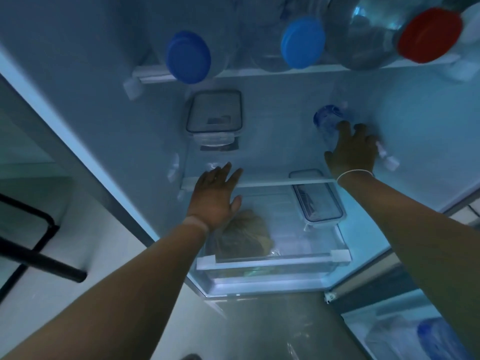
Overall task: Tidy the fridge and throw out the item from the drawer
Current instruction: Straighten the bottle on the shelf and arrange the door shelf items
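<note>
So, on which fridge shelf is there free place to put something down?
Middle shelf: bare between the clear container at left and the small bottle under the right hand. Top shelf is crowded with bottles. The left hand hovers open.

Dim bluish cast, cold glow inside the fridge (259,157), soft blur throughout, wide-angle bending at edges
</note>
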Tool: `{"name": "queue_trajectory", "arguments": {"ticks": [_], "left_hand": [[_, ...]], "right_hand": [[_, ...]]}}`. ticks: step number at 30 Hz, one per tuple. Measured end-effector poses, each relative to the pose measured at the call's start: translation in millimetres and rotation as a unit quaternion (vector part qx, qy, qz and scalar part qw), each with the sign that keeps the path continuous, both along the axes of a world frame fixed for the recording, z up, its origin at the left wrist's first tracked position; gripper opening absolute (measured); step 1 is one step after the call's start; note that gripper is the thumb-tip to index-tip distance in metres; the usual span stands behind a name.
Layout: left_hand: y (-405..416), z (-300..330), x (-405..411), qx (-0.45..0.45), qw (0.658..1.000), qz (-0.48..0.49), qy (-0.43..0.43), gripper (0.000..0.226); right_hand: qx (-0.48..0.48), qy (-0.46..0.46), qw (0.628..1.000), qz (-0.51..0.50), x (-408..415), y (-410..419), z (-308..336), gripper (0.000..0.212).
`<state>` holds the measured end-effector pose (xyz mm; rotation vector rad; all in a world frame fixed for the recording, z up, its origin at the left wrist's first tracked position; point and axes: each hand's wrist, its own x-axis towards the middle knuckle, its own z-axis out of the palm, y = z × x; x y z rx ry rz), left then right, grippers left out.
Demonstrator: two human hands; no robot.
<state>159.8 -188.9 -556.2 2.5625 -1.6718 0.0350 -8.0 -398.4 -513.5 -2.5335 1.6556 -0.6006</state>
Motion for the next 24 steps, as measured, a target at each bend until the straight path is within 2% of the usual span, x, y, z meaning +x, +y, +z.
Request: {"name": "queue_trajectory", "arguments": {"ticks": [4, 11, 15, 19, 22, 24], "left_hand": [[0.2, 2.6, -0.6, 0.009, 1.0, -0.001, 0.011, 0.064], [-2.2, 15.2, -0.3, 0.043, 0.999, -0.013, 0.031, 0.066], [-3.5, 25.8, 2.5, 0.086, 0.994, -0.012, 0.068, 0.068], [-1.1, 43.3, -5.3, 0.114, 0.988, -0.007, 0.1, 0.068], [3.5, 57.8, -16.7, 0.118, 0.986, -0.017, 0.113, 0.068], [3.7, 72.5, -25.5, 0.11, 0.987, -0.03, 0.113, 0.067]], "right_hand": [[0.072, -0.091, 0.993, -0.018, -3.6, 4.8, 1.1, 0.069], [0.216, -0.148, 0.962, -0.078, -12.4, 20.0, 14.1, 0.079], [0.264, -0.244, 0.929, -0.089, -18.4, 43.7, 11.1, 0.075], [0.313, -0.352, 0.874, -0.121, -31.0, 66.0, 22.0, 0.083], [0.367, -0.401, 0.83, -0.123, -44.5, 89.4, 30.5, 0.072], [0.383, -0.428, 0.809, -0.122, -56.5, 106.7, 37.1, 0.051]]}}
